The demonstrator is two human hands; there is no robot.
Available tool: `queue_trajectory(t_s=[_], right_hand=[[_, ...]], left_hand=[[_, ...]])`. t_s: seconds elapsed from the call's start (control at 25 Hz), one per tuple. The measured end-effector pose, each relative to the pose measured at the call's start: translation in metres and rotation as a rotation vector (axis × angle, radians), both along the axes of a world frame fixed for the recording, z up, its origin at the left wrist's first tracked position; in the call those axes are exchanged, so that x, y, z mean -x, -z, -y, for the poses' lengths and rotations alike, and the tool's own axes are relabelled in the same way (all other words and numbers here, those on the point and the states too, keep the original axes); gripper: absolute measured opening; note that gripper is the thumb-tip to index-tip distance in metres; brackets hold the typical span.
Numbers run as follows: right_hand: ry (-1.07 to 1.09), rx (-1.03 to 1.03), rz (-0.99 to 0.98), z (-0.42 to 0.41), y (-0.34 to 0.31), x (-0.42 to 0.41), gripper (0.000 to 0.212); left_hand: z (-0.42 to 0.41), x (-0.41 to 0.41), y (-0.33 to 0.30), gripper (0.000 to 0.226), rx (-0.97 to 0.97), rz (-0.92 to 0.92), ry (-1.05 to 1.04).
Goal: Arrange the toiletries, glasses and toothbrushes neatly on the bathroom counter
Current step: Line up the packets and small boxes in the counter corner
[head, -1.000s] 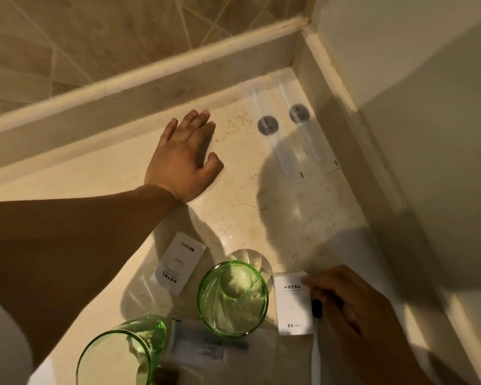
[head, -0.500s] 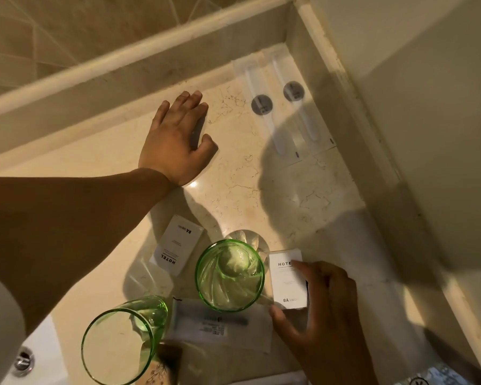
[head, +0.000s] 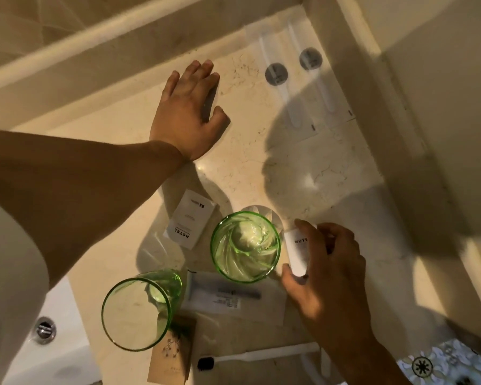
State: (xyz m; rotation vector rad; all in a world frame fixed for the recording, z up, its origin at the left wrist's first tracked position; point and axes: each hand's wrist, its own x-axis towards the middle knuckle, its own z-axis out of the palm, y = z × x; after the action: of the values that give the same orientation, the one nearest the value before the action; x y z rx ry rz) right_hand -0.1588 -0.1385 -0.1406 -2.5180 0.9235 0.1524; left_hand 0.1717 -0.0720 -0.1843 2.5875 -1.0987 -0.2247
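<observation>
The right hand [head: 326, 269] has its fingers and thumb closed around a small white "HOTEL" box [head: 298, 252], pinching it just beside the nearer green glass [head: 245, 246] on the marble surface [head: 303, 173]. The left hand [head: 188, 112] lies open and flat on the stone farther back, palm down, holding nothing. Two wrapped toothbrushes [head: 297, 79] lie side by side in the far corner against the wall, looking already placed. A second white box [head: 190, 219] lies slanted to the left of the glass, another green glass [head: 140, 308] stands near the sink edge, and a flat sachet [head: 228, 297], a brown card packet [head: 172, 354] and a loose toothbrush [head: 250, 357] crowd the near edge. My guess is the toiletries are being sorted now; next this box wants lifting clear of the glass and setting square in the open stretch of stone, without knocking the rim.
</observation>
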Motion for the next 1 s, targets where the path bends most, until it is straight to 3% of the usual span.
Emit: queue_trajectory(t_s=[0.28, 0.44, 0.64, 1.0], right_hand=[[0.255, -0.283, 0.285, 0.060, -0.013, -0.080, 0.074], [0.149, -0.191, 0.435, 0.078, -0.016, -0.170, 0.052], [0.034, -0.050, 0.470, 0.084, 0.008, -0.270, 0.047], [0.031, 0.106, 0.461, 0.072, 0.037, -0.305, 0.044]], left_hand=[[0.000, -0.002, 0.003, 0.064, 0.017, 0.004, 0.005], [0.000, -0.002, 0.003, 0.064, 0.006, 0.010, 0.011], [-0.001, -0.002, 0.004, 0.071, 0.041, 0.005, -0.075], [0.000, 0.000, 0.007, 0.077, -0.010, 0.055, -0.133]])
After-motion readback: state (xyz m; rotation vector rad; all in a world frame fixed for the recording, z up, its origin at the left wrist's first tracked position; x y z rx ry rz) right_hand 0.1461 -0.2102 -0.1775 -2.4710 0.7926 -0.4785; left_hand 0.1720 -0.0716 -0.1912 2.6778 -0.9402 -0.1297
